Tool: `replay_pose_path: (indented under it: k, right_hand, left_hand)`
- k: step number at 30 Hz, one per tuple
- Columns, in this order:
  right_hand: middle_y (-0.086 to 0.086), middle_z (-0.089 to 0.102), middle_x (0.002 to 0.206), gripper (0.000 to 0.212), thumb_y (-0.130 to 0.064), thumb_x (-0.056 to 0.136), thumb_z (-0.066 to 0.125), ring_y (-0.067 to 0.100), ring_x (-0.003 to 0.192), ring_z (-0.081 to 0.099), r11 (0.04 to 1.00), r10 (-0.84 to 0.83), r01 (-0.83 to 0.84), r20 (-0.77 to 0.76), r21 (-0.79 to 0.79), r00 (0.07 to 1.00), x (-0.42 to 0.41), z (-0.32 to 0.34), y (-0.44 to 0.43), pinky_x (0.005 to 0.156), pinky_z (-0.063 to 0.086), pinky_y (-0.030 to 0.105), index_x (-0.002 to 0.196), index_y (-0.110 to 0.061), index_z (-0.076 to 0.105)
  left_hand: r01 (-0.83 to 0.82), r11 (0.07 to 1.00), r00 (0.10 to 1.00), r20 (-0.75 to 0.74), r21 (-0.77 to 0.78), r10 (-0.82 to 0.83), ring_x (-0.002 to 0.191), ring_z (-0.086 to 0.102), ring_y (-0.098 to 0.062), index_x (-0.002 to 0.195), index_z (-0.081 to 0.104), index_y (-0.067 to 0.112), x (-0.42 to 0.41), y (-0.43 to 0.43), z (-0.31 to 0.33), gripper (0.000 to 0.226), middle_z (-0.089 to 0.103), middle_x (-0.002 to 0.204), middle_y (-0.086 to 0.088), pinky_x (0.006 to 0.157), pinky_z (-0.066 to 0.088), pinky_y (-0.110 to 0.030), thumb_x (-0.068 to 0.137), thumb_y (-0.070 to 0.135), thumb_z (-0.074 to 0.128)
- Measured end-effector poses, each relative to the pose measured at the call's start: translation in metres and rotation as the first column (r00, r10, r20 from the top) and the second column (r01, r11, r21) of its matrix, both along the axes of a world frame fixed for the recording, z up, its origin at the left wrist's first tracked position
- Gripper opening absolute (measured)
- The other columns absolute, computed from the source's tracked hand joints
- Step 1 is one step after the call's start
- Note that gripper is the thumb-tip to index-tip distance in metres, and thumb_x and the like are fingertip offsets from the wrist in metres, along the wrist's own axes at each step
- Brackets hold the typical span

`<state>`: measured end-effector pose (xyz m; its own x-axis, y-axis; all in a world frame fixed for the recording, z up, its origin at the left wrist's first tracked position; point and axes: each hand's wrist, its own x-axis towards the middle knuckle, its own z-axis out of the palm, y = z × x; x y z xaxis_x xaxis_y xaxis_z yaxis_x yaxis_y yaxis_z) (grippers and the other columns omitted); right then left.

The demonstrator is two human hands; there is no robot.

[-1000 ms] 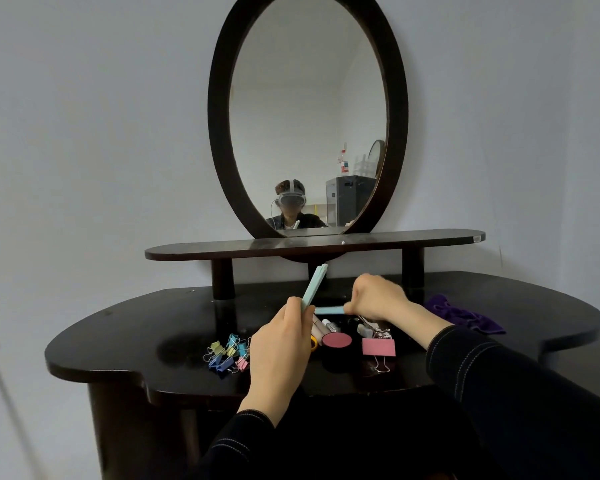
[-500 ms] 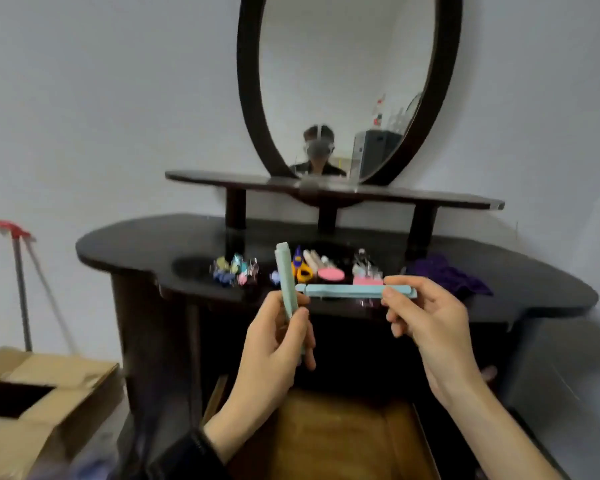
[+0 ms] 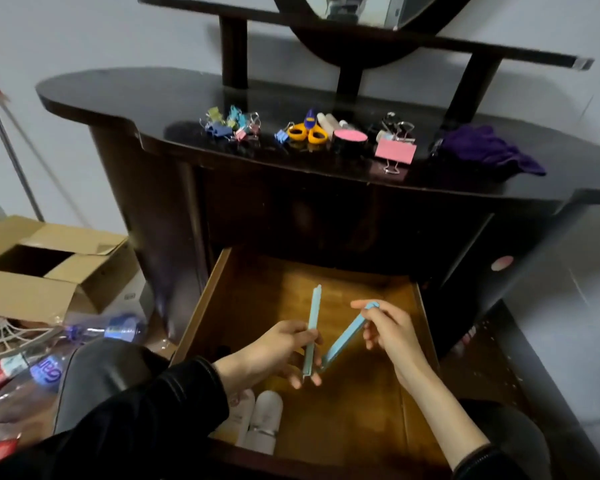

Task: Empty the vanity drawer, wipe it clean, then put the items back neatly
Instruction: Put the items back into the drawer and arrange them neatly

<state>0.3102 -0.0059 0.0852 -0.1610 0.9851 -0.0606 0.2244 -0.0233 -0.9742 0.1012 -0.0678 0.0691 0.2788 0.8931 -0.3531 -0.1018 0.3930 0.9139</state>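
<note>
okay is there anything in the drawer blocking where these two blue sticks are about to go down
Nothing visible does. The left hand and right hand hold the two blue sticks over bare drawer bottom. The only contents, two white bottles, lie at the near-left corner, clear of that spot.

2 pale blue sticks [image 3: 314, 323], brown wooden drawer [image 3: 368, 403], yellow-handled scissors [image 3: 307, 131], pink clip [image 3: 395, 151], purple cloth [image 3: 482, 148], black vanity top [image 3: 125, 95].

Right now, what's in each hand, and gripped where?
Left hand grips one light blue stick near its lower end. Right hand pinches another blue stick at its upper end. Both are over the open drawer.
</note>
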Motion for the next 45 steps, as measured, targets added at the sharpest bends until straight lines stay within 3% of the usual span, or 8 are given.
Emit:
replay_pose_path:
  k: [7, 22, 28, 33, 36, 38, 42, 45]
  right_hand:
    - [0.003, 0.06, 0.079, 0.031, -0.014, 0.099, 0.053, 0.006, 0.058, 0.057, 0.986, 0.07, -0.055, 0.092, -0.158, 0.993, -0.004, -0.035, 0.016, 0.056, 0.051, 0.022, 0.103, -0.033, 0.077]
    - [0.005, 0.07, 0.103, 0.031, -0.016, 0.1, 0.059, 0.009, 0.07, 0.066, 0.955, 0.15, -0.136, 0.034, -0.264, 0.988, -0.002, -0.048, 0.016, 0.062, 0.053, 0.023, 0.128, -0.028, 0.062]
    - [-0.002, 0.069, 0.111, 0.037, -0.016, 0.098, 0.063, 0.007, 0.081, 0.067, 0.971, 0.156, -0.125, 0.143, -0.203, 0.977, 0.001, -0.051, 0.015, 0.063, 0.053, 0.019, 0.133, -0.027, 0.059]
    - [-0.024, 0.053, 0.127, 0.04, -0.025, 0.096, 0.062, -0.004, 0.12, 0.047, 0.943, 0.273, -0.331, 0.504, 0.027, 0.819, 0.006, -0.056, 0.011, 0.097, 0.042, 0.019, 0.132, -0.042, 0.059]
    - [-0.028, 0.059, 0.114, 0.026, -0.035, 0.095, 0.063, -0.003, 0.111, 0.054, 0.848, 0.444, -0.525, 0.645, -0.076, 0.622, 0.004, -0.059, 0.004, 0.088, 0.046, 0.018, 0.12, -0.042, 0.066]
    - [-0.023, 0.065, 0.105, 0.022, -0.039, 0.095, 0.063, 0.0, 0.099, 0.061, 0.821, 0.489, -0.559, 0.654, -0.121, 0.577, 0.001, -0.061, 0.001, 0.084, 0.055, 0.025, 0.117, -0.041, 0.067]
    - [-0.017, 0.068, 0.092, 0.008, -0.036, 0.097, 0.064, 0.0, 0.087, 0.064, 0.861, 0.462, -0.498, 0.566, -0.103, 0.683, 0.004, -0.059, 0.001, 0.077, 0.056, 0.023, 0.104, -0.038, 0.067]
    - [-0.011, 0.07, 0.09, 0.009, -0.03, 0.098, 0.063, 0.001, 0.082, 0.066, 0.907, 0.408, -0.406, 0.474, -0.112, 0.78, 0.006, -0.056, 0.004, 0.071, 0.054, 0.019, 0.106, -0.034, 0.065]
  left_hand:
    - [0.085, 0.996, 0.942, -0.326, 0.016, -0.075, 0.048, 0.061, -0.019, 0.108, 0.056, 0.007, 0.003, 0.022, -0.03, 0.035, 0.071, 0.073, -0.007, 0.04, 0.039, -0.022, 0.097, 0.039, 0.063]
    - [0.164, 0.986, 0.981, -0.098, -0.031, -0.166, 0.075, 0.068, -0.022, 0.117, 0.058, 0.007, 0.009, 0.022, -0.045, 0.035, 0.076, 0.103, -0.016, 0.051, 0.046, -0.022, 0.098, 0.036, 0.062]
    - [0.231, 0.973, 0.947, -0.231, -0.003, -0.225, 0.079, 0.066, -0.015, 0.114, 0.066, 0.007, 0.009, 0.021, -0.047, 0.034, 0.076, 0.093, -0.01, 0.065, 0.046, -0.026, 0.098, 0.037, 0.061]
    - [0.305, 0.952, 0.834, -0.487, 0.016, -0.259, 0.075, 0.061, -0.018, 0.094, 0.068, 0.007, 0.006, 0.02, -0.047, 0.026, 0.07, 0.079, -0.007, 0.076, 0.047, -0.037, 0.099, 0.031, 0.06]
    - [0.356, 0.934, 0.777, -0.568, 0.038, -0.274, 0.068, 0.063, -0.015, 0.091, 0.067, 0.01, 0.006, 0.02, -0.046, 0.025, 0.069, 0.077, -0.006, 0.069, 0.052, -0.035, 0.098, 0.033, 0.061]
    - [0.329, 0.943, 0.801, -0.543, 0.045, -0.253, 0.061, 0.063, -0.012, 0.089, 0.068, 0.014, 0.005, 0.021, -0.045, 0.02, 0.069, 0.073, -0.004, 0.062, 0.051, -0.031, 0.095, 0.033, 0.066]
    - [0.107, 0.992, 0.88, -0.471, 0.073, -0.061, 0.055, 0.061, -0.015, 0.097, 0.069, 0.004, 0.0, 0.025, -0.041, 0.028, 0.075, 0.075, -0.01, 0.049, 0.046, -0.025, 0.082, 0.024, 0.082]
    - [-0.222, 0.973, 0.957, -0.202, -0.059, 0.206, 0.067, 0.069, -0.021, 0.11, 0.063, 0.0, -0.004, 0.028, -0.04, 0.044, 0.076, 0.089, -0.019, 0.057, 0.056, -0.028, 0.074, 0.01, 0.087]
